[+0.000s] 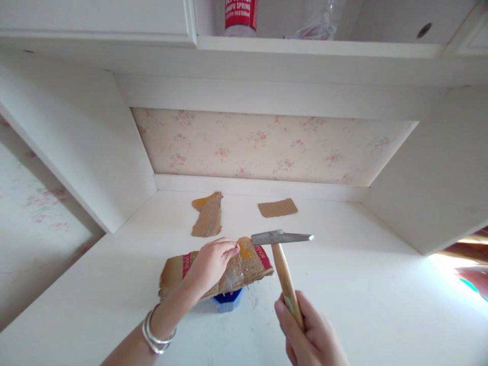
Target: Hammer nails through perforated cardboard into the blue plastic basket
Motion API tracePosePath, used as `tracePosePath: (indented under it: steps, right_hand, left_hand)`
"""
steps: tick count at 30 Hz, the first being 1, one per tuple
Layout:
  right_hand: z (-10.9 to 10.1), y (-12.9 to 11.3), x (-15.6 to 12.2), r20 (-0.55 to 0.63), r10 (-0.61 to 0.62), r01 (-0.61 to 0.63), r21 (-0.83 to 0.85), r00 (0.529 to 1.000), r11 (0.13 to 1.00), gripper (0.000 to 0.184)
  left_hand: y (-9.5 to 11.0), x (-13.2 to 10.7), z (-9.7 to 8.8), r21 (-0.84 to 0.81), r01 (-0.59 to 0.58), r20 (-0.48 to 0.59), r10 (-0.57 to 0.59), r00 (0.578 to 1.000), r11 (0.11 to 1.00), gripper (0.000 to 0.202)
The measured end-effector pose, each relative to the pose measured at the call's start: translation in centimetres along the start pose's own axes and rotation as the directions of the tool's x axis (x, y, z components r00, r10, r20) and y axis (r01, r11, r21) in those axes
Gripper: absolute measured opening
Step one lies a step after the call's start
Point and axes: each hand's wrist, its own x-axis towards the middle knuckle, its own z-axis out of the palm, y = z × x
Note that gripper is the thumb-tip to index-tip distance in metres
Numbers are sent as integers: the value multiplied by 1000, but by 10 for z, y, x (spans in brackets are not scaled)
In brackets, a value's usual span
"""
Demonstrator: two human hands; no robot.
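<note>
My right hand [305, 328] is wrapped round the wooden handle of a hammer [282, 264]. Its grey metal head is raised just right of the cardboard, with the narrow end pointing right. Over a folded, worn piece of cardboard [253, 267] with red and yellow print, my left hand [217, 259] is closed in a pinch. Whatever is between its fingertips is too small to make out. Small holes dot the cardboard, and thin spikes stick out along its lower edge. The cardboard rests over a blue plastic container [227, 301], mostly hidden beneath it.
Two torn cardboard scraps lie farther back on the white tabletop [366, 284]: one long scrap [208, 216] at left, one small rectangular scrap [278, 207] at right. White side panels flank the surface. Overhead, a shelf [316, 47] holds a red-labelled bottle [241, 18] and a clear plastic bag [318, 25].
</note>
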Motion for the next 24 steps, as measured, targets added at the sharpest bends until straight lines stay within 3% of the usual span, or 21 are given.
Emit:
tracePosePath:
  steps: [7, 11, 24]
  right_hand:
    - [18, -4, 23, 120, -196, 217, -196, 973, 956, 40]
    - [19, -2, 26, 149, -185, 218, -246, 971, 944, 39]
    - [17, -3, 28, 165, -143, 180, -236, 976, 955, 34]
  left_hand:
    - [2, -1, -2, 9, 38, -24, -37, 999, 999, 30]
    - [4, -2, -4, -5, 75, -8, -75, 997, 997, 30]
    - [0, 0, -2, 10, 29, 10, -29, 1000, 1000, 27]
